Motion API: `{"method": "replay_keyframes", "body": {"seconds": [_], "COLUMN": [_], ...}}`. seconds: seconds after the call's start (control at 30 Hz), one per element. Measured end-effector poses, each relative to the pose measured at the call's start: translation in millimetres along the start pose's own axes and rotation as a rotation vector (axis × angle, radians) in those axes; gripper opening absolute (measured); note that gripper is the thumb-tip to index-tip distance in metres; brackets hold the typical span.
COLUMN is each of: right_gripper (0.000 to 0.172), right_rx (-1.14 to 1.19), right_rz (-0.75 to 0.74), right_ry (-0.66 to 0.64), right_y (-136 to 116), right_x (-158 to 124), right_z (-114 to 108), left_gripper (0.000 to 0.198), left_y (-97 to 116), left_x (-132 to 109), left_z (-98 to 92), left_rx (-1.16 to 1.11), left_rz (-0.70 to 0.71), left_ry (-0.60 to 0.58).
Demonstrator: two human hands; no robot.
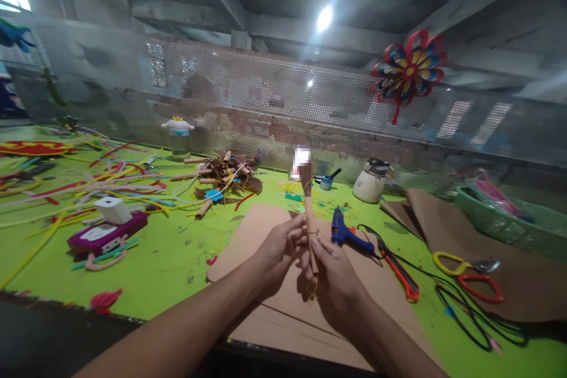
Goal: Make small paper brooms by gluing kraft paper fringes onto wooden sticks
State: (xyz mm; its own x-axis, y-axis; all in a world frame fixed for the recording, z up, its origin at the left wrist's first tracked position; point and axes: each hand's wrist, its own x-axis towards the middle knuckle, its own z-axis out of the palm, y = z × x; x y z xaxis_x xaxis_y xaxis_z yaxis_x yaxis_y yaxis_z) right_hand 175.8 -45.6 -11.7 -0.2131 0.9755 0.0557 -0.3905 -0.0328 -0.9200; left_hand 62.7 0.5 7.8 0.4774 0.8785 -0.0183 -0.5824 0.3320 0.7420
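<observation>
A slim rolled brown paper stick (310, 218) stands nearly upright between my hands, with a darker, flared brown upper end. Thin yellow string wraps it midway and dangles in a loop (312, 290) at the lower end. My right hand (333, 263) pinches the lower part between thumb and fingers. Around the left side of the stick, my left hand (283, 248) has its fingers curled against it. Under both hands lies a sheet of tan cardboard (252, 236). A blue glue gun (348, 235) rests just right of the stick, and beside it lies a red and black utility knife (401, 274).
Scissors (469, 274) and a black cable (465, 322) lie at right, near brown paper (496, 271) and a green basket (522, 230). A purple power strip (108, 233) sits left. Behind are paper rolls (225, 171), a pale jug (370, 186) and a perforated screen (266, 85).
</observation>
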Motion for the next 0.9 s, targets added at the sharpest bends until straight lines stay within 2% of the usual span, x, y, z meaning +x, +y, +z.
{"method": "replay_keyframes", "body": {"seconds": [0.13,0.3,0.37,0.5,0.73,0.9], "right_gripper": [0.029,0.025,0.026,0.027,0.021,0.019], "right_rx": [0.046,0.088,0.053,-0.181,-0.59,-0.903], "right_rz": [-0.017,-0.057,-0.062,-0.174,-0.472,-0.648], "right_ry": [-0.04,-0.033,-0.024,0.073,0.306,0.383], "right_y": [-9,-17,-19,-20,-10,-4], "right_x": [1,2,1,2,10,11], "right_z": [-9,-14,-14,-12,-17,-23], "left_gripper": [0.014,0.011,0.013,0.022,0.034,0.041], "left_y": [7,11,13,14,5,7], "left_x": [6,15,18,20,21,19], "left_z": [-8.5,-23.9,-28.2,-31.1,-22.8,-21.5], "left_rx": [-0.055,0.2,0.244,0.3,0.393,0.458], "left_rz": [0.031,0.18,0.233,0.245,0.278,0.32], "left_ry": [0.173,0.347,0.38,0.365,0.271,0.253]}}
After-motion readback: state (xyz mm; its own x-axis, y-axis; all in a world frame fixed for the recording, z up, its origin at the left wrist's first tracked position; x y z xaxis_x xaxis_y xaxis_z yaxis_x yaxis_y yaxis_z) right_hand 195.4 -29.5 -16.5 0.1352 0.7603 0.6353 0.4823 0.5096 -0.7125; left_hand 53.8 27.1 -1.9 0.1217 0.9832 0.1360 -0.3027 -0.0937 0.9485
